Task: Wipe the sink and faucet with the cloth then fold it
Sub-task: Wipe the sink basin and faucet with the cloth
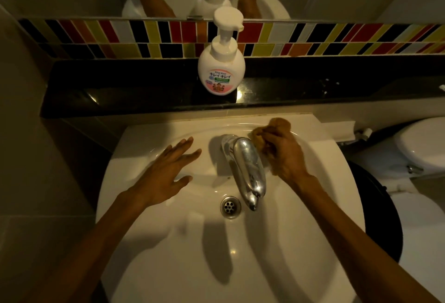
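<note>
Bunching the cloth (272, 127), right-hand fingers (271, 140) press beside faucet (248, 167).

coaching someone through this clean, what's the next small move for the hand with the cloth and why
Probably slide the right hand leftward so the bunched brown cloth wraps onto the faucet near its base, then draw it toward the spout. The cloth sits on the sink deck just right of the faucet, which shows smudges. The left hand rests open and flat on the rim, steadying.

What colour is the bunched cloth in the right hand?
Brownish tan, the bunched cloth by the chrome faucet; head view.
</note>
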